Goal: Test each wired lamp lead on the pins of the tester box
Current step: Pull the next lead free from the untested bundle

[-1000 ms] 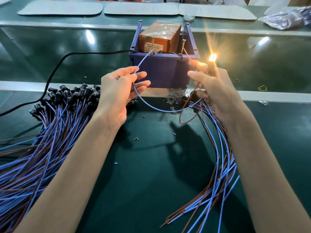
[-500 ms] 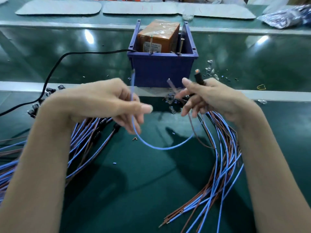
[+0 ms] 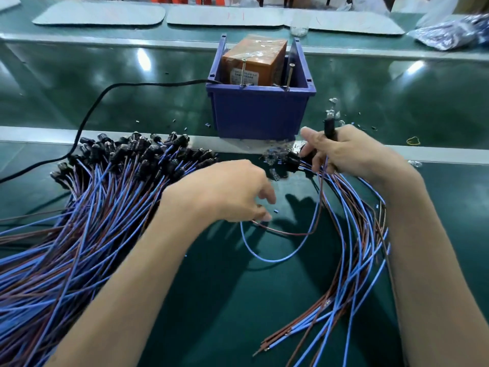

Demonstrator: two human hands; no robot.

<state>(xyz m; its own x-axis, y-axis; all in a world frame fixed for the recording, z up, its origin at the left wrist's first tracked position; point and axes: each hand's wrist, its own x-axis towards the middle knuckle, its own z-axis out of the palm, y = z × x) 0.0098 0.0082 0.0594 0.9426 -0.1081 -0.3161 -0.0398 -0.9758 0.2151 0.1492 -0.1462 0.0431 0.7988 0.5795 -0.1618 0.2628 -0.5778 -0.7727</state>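
Beneath right hand (image 3: 352, 154), blue-brown lamp lead (image 3: 277, 258) loops.

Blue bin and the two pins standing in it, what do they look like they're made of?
Blue bin: probably moulded plastic with a matte to slightly glossy finish, going by its even colour, thick rim and corner ribs.
Pins: likely bare metal, possibly long screws. They are thin, silvery to brassy, with flat heads, but too small to tell which metal.

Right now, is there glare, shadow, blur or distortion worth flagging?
Head view: bright glare spots on the green table; shadows fall beneath the left hand and right hand; left fingertips slightly soft; mild wide-angle stretch at the edges.
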